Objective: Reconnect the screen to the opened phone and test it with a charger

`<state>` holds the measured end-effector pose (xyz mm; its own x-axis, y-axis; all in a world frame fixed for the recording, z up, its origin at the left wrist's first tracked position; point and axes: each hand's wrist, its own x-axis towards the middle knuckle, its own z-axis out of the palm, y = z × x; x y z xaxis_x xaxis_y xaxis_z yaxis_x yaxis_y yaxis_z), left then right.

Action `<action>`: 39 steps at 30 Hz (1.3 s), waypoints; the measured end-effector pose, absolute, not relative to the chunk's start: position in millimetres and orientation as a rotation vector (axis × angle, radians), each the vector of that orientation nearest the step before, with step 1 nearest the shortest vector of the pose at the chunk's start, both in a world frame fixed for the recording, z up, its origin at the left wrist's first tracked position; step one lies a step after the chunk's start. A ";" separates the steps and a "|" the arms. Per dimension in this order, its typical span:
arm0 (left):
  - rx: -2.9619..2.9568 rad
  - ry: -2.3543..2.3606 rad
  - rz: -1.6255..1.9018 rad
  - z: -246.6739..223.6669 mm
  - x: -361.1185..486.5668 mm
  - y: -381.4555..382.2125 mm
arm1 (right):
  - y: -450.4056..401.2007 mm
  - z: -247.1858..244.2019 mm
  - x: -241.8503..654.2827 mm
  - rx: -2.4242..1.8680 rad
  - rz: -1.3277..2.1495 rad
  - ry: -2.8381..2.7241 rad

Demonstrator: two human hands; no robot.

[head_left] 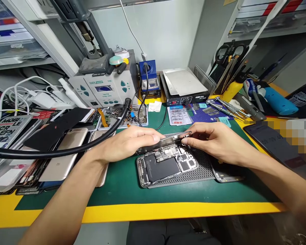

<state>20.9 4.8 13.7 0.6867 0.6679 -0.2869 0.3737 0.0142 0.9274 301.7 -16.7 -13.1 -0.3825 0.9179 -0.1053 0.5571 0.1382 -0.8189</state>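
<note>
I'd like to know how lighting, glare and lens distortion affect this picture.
Head view: the wide lens bows the yellow table edge; pale glare washes the wall panel; under the table is dim; coarse pixelation hides a patch at far right; the opened phone looks fairly sharp.

Behind the workbench [112,212] stands a pale, glossy wall panel [168,30] (softly reflecting light), between grey shelving units [267,34].

Battery [163,167] in phone [142,174], handsets [61,163] left, tray [143,119] behind left
</note>
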 end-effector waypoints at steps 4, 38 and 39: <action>1.599 0.863 0.257 12.4 20.2 5.2 | -15.9 -10.9 301.5 -1.411 1.189 -1.984; 1.644 0.897 0.274 11.5 19.2 1.1 | -12.8 -10.8 303.3 -1.308 1.088 -2.093; 1.644 0.893 0.273 11.5 19.6 1.3 | -12.6 -11.0 303.2 -1.308 1.096 -2.084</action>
<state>19.6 1.3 11.5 0.6790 0.6773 -0.2833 0.4028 -0.0212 0.9150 303.2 -12.6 -11.0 -0.4532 0.8905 -0.0402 0.5382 0.2373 -0.8087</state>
